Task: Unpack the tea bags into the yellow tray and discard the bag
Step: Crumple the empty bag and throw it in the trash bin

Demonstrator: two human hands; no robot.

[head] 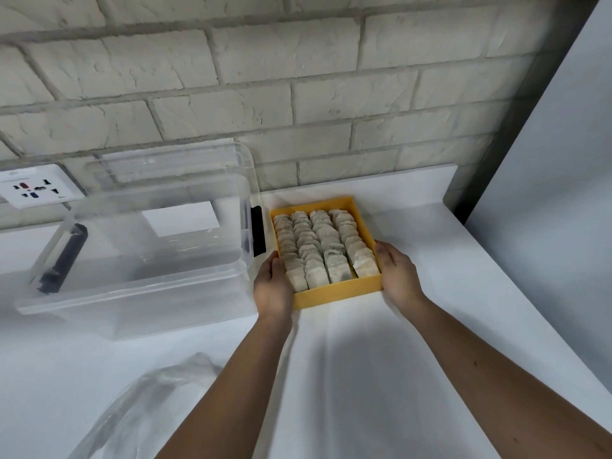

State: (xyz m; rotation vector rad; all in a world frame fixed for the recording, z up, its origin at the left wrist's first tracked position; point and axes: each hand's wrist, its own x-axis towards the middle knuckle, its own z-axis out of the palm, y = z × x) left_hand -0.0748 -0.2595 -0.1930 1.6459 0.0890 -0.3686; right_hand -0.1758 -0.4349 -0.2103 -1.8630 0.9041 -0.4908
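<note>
tea bags [323, 248] stand packed in four rows inside the yellow tray [334, 298], which rests on the white counter [364, 376] just beside the right end of a clear storage box [132, 260]. the tray's long axis runs away from the person toward the brick wall [298, 77], skewed a little to the left at its far end. the left hand [273, 286] grips the tray's left wall and the right hand [397, 276] grips its right wall, both near the front corners. on each hand the fingers curl over the rim and the tray sits between the palms.

the unpacking looks finished, so the step left is judged to be discarding the plastic bag [145, 409]. this bag lies crumpled on the counter at the near left, below and to the left of the left forearm. it is well apart from both hands and looks empty, though its contents cannot be told for certain. the left hand is the nearer one. reaching the bag would mean letting go of the tray and drawing that hand back toward the body and to the left. a wall socket [36, 190] sits behind the box.
</note>
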